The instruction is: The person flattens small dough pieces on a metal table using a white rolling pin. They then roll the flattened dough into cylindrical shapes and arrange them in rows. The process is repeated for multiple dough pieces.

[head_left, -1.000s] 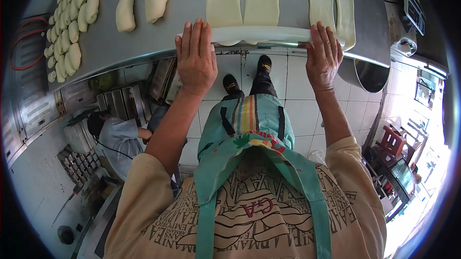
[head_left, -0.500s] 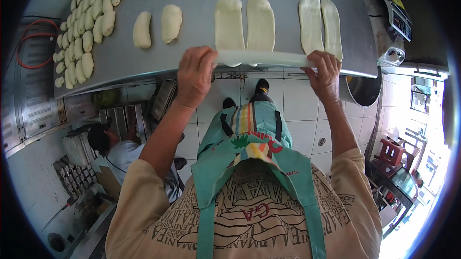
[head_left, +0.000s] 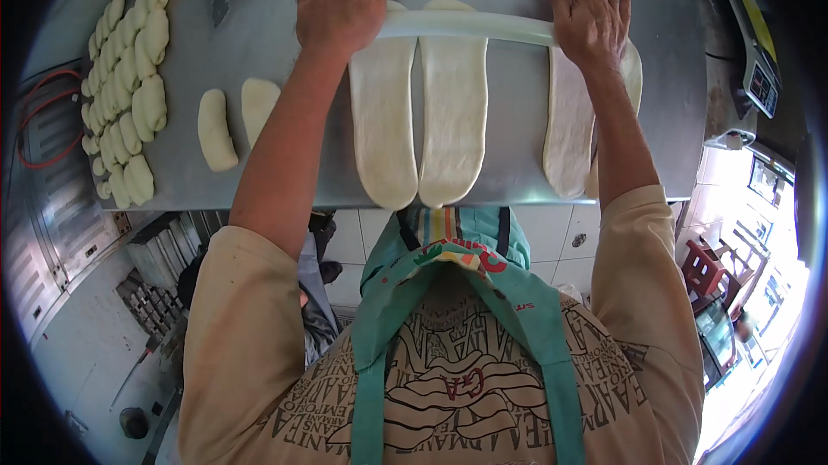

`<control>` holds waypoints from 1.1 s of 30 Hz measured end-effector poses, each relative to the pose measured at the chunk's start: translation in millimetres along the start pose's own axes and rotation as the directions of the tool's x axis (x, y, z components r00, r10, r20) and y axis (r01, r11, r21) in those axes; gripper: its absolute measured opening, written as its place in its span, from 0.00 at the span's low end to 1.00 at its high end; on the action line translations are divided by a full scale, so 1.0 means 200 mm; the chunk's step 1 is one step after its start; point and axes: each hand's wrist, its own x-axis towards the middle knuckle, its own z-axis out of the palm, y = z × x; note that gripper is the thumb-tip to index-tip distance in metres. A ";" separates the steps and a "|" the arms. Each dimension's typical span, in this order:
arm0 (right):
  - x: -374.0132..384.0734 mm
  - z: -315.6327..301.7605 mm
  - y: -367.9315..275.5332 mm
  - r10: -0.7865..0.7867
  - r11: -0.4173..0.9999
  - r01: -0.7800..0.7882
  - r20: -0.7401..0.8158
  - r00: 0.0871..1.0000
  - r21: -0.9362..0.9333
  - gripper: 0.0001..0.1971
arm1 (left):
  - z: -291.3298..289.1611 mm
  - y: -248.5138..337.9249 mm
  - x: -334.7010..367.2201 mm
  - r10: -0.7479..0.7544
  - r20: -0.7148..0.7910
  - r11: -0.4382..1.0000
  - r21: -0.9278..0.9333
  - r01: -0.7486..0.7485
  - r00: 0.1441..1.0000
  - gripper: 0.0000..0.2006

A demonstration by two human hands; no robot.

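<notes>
A white rolling pin [head_left: 470, 25] lies across the far part of two long flat dough strips, a left one [head_left: 384, 124] and a right one [head_left: 454, 124]. My left hand [head_left: 339, 12] rests palm down over the pin's left end, fingers stretched forward. Over its right end my right hand [head_left: 593, 16] is likewise flat, with fingers spread. A third flattened strip [head_left: 569, 133] runs toward me from near the right hand. Beside it, a fourth strip [head_left: 634, 77] is partly hidden by my right forearm.
Everything lies on a metal table [head_left: 513, 146]. Several small dough rolls [head_left: 129, 68] cluster at the left. Two short dough pieces, one whole [head_left: 216, 130] and one partly behind my left arm [head_left: 258, 104], lie nearer. A scale [head_left: 759, 77] stands at the right. Another person is mostly hidden below left.
Both hands and the rolling pin have moved away from me, from the table's near edge over the strips. My fingers have gone from curled round the pin to stretched flat.
</notes>
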 end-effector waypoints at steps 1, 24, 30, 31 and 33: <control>0.04 0.05 0.03 -0.009 1.000 0.009 0.006 1.000 0.029 0.28 | 0.05 -0.01 0.03 -0.013 -0.004 1.000 0.009 0.013 1.000 0.31; 0.15 -0.21 0.22 -0.470 0.882 0.415 0.369 0.802 0.223 0.20 | -0.61 -0.56 0.19 0.098 -0.072 0.815 -0.566 -0.122 0.993 0.23; -0.08 -0.50 -0.51 -0.476 0.788 0.291 0.237 0.847 0.543 0.18 | -1.03 -1.00 -0.27 0.452 0.025 0.849 -0.321 -0.421 0.892 0.30; -0.16 -0.47 -0.65 -0.435 0.792 0.218 0.277 0.856 0.569 0.18 | -1.04 -1.09 -0.35 0.411 0.123 0.880 -0.312 -0.358 0.903 0.29; -0.28 -0.47 -0.94 -0.481 0.818 0.305 0.289 0.828 0.487 0.22 | -1.04 -1.27 -0.51 0.301 0.320 0.940 -0.259 -0.223 0.898 0.28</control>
